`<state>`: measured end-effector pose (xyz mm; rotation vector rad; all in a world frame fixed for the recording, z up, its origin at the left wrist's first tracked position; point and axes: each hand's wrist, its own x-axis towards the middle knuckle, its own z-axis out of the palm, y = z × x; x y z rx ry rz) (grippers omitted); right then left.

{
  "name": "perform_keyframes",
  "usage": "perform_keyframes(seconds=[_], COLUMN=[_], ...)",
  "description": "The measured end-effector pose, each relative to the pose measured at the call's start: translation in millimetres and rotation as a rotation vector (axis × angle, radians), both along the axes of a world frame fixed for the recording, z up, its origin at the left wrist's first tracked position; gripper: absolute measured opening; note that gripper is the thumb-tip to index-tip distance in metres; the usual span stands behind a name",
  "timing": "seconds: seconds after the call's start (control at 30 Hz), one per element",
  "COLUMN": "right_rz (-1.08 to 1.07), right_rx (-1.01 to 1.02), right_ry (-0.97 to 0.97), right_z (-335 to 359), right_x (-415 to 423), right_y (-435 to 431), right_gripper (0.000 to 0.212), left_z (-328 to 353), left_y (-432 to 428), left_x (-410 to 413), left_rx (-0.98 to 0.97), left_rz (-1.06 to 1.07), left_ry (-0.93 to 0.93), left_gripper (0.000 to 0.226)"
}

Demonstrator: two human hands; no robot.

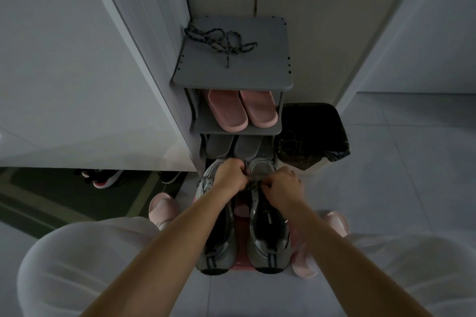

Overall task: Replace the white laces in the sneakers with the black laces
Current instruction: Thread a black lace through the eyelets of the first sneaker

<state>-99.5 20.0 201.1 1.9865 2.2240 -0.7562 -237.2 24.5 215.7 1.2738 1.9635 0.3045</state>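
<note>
Both curled: left hand (230, 175) and right hand (283, 185) pinch a lace (253, 184) between them at the front eyelets of the right sneaker (268, 239); colour unclear, dim light. Well beyond the knuckles lie dark laces (221, 41). Expect soft, limp, light cord: grip near the stiff tip.

Loose white trousers (77, 265) cover both legs, at 7 and 5 o'clock. Soft pink slippers (162, 210) are on the feet, one at 8 o'clock. Both arms (159, 247) are bare.
</note>
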Motion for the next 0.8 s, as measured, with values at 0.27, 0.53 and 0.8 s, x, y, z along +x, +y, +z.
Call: perform_keyframes(seconds=[0.27,0.53,0.8], right_rz=[-0.082,-0.102,-0.097], right_rx=[-0.111,-0.117,-0.128], right_ry=[0.042,0.061,0.031], right_z=[-1.4,-4.0,-1.1], right_x=[-1.5,-2.8,-4.6], right_y=[6.1,7.9,13.3], right_gripper=[0.034,0.036,0.033], left_z=[-0.8,0.1,-0.4], left_y=[2.5,5.3,6.0], left_x=[5.8,7.7,2.5], left_rx=[0.025,0.031,0.002], left_rz=[-0.045,-0.078,-0.096], left_ry=[-0.014,0.043,0.059], left_gripper=[0.004,0.005,0.008])
